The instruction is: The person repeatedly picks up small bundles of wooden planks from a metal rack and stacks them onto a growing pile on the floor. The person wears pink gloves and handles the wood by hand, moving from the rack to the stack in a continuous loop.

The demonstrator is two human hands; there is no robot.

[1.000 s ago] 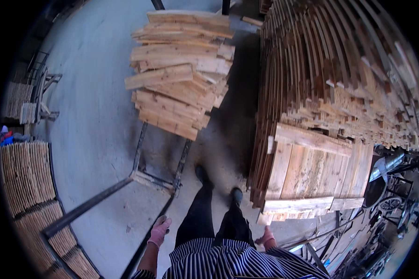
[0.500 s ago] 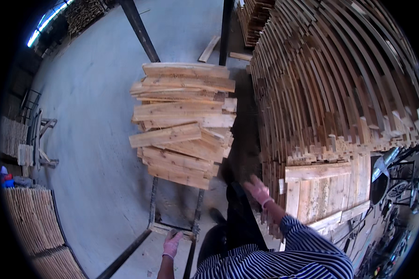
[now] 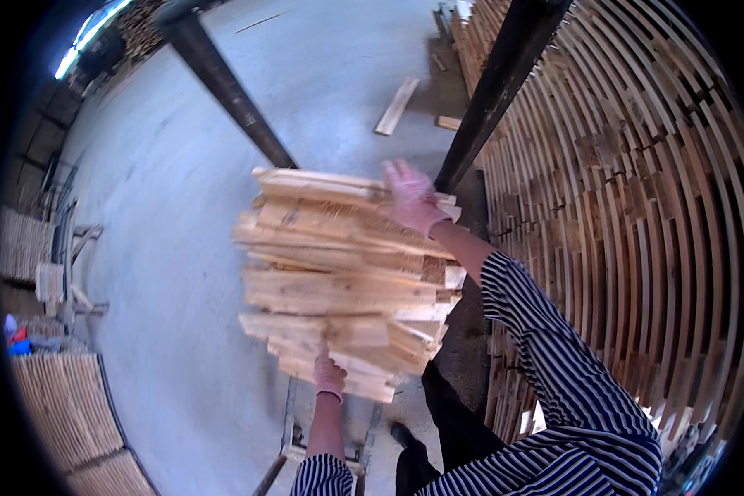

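Concrete floor (image 3: 182,248) beside a tall stack of lumber (image 3: 612,215); at centre, a pile of sawn boards (image 3: 339,285) lies with 2 dark metal poles (image 3: 230,91) at its far side. Each board is probably stiff, fairly light and rough, best held by its 2 ends. Right hand (image 3: 416,201): fingers apart over the far boards, contact blurred. Left hand (image 3: 329,376): over the near boards, grip cannot be told.

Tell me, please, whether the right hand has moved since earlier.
Yes: relative to the board pile, the right hand moved forward, from near end to far right corner.
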